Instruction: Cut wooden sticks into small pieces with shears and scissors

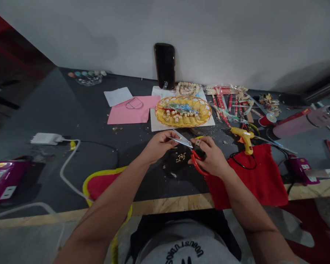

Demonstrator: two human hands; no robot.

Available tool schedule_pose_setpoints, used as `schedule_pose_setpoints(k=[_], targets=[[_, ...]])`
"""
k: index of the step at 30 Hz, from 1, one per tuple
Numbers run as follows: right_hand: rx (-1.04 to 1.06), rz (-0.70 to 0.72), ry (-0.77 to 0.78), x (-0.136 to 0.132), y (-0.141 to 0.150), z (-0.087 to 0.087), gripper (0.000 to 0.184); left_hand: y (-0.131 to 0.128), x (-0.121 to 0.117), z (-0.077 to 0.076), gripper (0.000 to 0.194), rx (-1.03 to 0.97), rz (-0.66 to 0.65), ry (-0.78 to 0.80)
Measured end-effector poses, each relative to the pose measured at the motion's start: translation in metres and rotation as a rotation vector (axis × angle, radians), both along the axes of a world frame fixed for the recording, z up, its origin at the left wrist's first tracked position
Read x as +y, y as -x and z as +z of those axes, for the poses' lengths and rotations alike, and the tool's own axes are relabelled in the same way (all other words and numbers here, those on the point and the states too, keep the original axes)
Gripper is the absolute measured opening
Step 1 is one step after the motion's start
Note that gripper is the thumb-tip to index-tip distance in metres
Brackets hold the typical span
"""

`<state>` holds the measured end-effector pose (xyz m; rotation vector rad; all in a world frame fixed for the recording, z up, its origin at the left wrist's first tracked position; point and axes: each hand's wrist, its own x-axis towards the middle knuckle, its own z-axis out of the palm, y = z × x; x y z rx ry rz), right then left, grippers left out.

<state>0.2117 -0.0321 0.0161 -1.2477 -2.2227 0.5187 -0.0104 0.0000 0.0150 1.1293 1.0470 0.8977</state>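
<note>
Scissors (198, 161) with red handles are in my right hand (210, 156), their blades parted and pointing left. My left hand (161, 145) is closed in a pinch at the blade tips; whatever it holds is too small to make out. Below the blades, several tiny pale cut pieces (180, 157) lie on the dark table. Just beyond both hands sits a yellow woven basket (161, 119) holding small pale beads (176, 118) and a blue tassel-like bundle (183, 107).
A phone (165, 66) leans against the wall. Pink paper (132, 113) lies left of the basket. Rightward are a yellow glue gun (243, 137), a red cloth (258, 179), a thread spool (267, 120) and a pink bottle (299, 124). A white charger (46, 138) and purple power strip (8, 179) are left.
</note>
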Motion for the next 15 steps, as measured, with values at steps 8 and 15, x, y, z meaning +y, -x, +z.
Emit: schedule_pose_setpoints(k=[8,15], targets=[[0.019,-0.066,0.012,0.002,-0.005,0.000,0.062,0.008,0.005,0.004,0.019,0.285,-0.143,-0.261],[0.017,-0.146,-0.021,0.005,-0.010,0.000,0.059,0.003,-0.003,0.006,0.027,0.868,-0.557,-0.643]])
